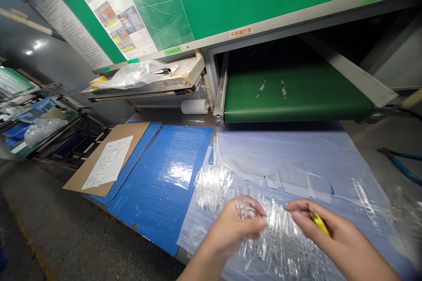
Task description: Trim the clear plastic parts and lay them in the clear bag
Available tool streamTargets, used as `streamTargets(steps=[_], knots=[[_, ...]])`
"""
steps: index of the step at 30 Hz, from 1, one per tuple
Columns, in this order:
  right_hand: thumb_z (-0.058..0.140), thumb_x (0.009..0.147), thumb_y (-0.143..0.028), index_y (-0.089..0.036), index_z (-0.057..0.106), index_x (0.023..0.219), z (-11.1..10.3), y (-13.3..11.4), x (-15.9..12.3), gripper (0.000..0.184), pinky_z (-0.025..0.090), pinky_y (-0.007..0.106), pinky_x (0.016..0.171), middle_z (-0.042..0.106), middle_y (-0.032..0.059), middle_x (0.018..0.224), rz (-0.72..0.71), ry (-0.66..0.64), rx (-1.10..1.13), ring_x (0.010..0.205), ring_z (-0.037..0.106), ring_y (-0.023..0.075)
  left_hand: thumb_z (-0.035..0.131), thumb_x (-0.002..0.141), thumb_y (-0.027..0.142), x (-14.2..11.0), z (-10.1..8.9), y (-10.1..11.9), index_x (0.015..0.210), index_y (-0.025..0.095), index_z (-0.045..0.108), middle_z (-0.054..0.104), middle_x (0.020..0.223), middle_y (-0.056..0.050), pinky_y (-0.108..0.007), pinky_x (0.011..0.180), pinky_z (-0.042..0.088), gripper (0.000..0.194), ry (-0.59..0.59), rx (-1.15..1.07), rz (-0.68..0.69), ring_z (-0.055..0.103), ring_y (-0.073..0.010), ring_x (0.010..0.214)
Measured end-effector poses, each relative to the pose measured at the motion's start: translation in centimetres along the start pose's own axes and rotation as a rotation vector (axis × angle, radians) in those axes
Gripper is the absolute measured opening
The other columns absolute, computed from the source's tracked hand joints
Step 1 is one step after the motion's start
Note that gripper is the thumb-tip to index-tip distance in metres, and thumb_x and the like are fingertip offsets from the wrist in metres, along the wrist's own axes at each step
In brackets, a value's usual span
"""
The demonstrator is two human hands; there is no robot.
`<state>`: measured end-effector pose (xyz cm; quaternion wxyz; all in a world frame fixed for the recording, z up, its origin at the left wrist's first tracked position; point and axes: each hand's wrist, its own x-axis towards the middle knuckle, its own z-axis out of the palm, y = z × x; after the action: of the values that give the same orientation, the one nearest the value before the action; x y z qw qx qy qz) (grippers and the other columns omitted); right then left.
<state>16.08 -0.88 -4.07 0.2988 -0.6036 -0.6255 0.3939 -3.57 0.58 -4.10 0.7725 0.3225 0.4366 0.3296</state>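
My left hand (238, 226) is closed around several small clear plastic pieces (245, 210), just above the sheeted table. Across from it, my right hand (325, 228) grips a yellow-handled tool (319, 223) with a dark pointed tip; its exact kind is hard to make out. The right thumb and index finger point toward the left hand, and the two hands are apart. Below and between them lies a large pile of slim clear plastic pieces (280, 246). A smaller pile of like pieces (212, 188) sits to the left, beyond my left hand.
A green conveyor belt (296, 96) at the back carries two clear pieces. Blue boards (158, 175) with a clear bag (178, 172) and a cardboard sheet (108, 158) lie left. Blue-handled pliers (404, 162) rest at right. A shelf (184, 74) juts out above the boards.
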Motion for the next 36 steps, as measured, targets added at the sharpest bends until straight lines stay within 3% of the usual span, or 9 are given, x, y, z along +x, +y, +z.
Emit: streamTargets(steps=[2, 5, 10, 16, 22, 28, 32, 36], knots=[[0.052, 0.077, -0.046, -0.023, 0.062, 0.081, -0.1, -1.1, 1.2, 0.025, 0.046, 0.021, 0.048, 0.062, -0.0012, 0.064, 0.018, -0.034, 0.085, 0.055, 0.057, 0.0145, 0.077, 0.058, 0.031, 0.1, 2.1, -0.6, 0.072, 0.013, 0.057, 0.045, 0.054, 0.006, -0.019, 0.046, 0.028, 0.031, -0.158, -0.115, -0.055, 0.036, -0.0026, 0.043], [0.047, 0.08, -0.047, -0.021, 0.054, 0.064, -0.1, -2.1, 2.1, 0.031, 0.043, 0.021, 0.051, 0.052, -0.0029, 0.056, 0.068, -0.031, 0.179, 0.055, 0.051, 0.0127, 0.075, 0.06, 0.038, 0.6, 3.4, -1.3, 0.071, 0.01, 0.059, 0.052, 0.054, 0.003, -0.02, 0.046, 0.034, 0.034, -0.241, -0.211, -0.114, 0.043, -0.0034, 0.039], [0.047, 0.078, -0.052, -0.021, 0.042, 0.055, 0.1, -1.2, 2.1, 0.039, 0.035, 0.022, 0.05, 0.038, -0.0056, 0.051, 0.145, 0.012, 0.164, 0.051, 0.039, 0.0106, 0.068, 0.068, 0.038, 1.2, 3.5, -1.6, 0.083, 0.006, 0.064, 0.064, 0.069, -0.008, -0.023, 0.056, 0.045, 0.035, -0.219, -0.347, -0.173, 0.062, -0.013, 0.056], [0.05, 0.075, -0.055, -0.022, 0.034, 0.05, -0.4, -1.0, 2.1, 0.044, 0.03, 0.022, 0.046, 0.032, -0.0074, 0.045, 0.209, 0.014, 0.244, 0.044, 0.031, 0.0084, 0.07, 0.067, 0.034, 1.2, 3.7, -1.4, 0.081, 0.006, 0.064, 0.065, 0.073, -0.01, -0.028, 0.066, 0.046, 0.032, -0.173, -0.362, -0.15, 0.064, -0.0164, 0.065], [0.055, 0.07, -0.054, -0.022, 0.035, 0.047, -1.0, -1.7, 2.3, 0.044, 0.025, 0.022, 0.041, 0.03, -0.0082, 0.041, 0.286, -0.028, 0.32, 0.039, 0.028, 0.0071, 0.072, 0.066, 0.032, 1.0, 4.1, -0.9, 0.075, 0.01, 0.063, 0.061, 0.065, -0.002, -0.021, 0.057, 0.035, 0.025, -0.091, -0.278, -0.013, 0.051, -0.006, 0.052], [0.058, 0.068, -0.057, -0.021, 0.029, 0.047, -0.6, -1.4, 2.6, 0.051, 0.024, 0.021, 0.043, 0.028, -0.0085, 0.043, 0.256, 0.032, 0.348, 0.043, 0.026, 0.0064, 0.077, 0.058, 0.031, 0.8, 5.2, -0.5, 0.073, 0.01, 0.061, 0.061, 0.06, -0.003, -0.02, 0.047, 0.022, 0.029, -0.076, -0.199, -0.04, 0.048, -0.0066, 0.05], [0.062, 0.067, -0.058, -0.02, 0.044, 0.06, -1.4, -2.0, 1.6, 0.042, 0.024, 0.019, 0.042, 0.03, -0.0094, 0.045, 0.365, -0.041, 0.618, 0.043, 0.024, 0.0058, 0.07, 0.067, 0.031, 0.7, 5.1, -0.1, 0.074, 0.01, 0.061, 0.061, 0.057, -0.002, -0.021, 0.045, 0.018, 0.024, -0.057, -0.194, -0.047, 0.032, -0.0016, 0.038], [0.067, 0.071, -0.039, -0.022, 0.058, 0.082, -1.4, -1.2, -1.1, 0.023, 0.034, 0.02, 0.046, 0.043, -0.0061, 0.055, 0.553, -0.175, 1.064, 0.046, 0.033, 0.0057, 0.068, 0.069, 0.029, 0.5, 4.8, 0.1, 0.074, 0.012, 0.058, 0.061, 0.057, -0.001, -0.02, 0.043, 0.018, 0.021, -0.025, -0.164, -0.019, 0.033, -0.0022, 0.038]])
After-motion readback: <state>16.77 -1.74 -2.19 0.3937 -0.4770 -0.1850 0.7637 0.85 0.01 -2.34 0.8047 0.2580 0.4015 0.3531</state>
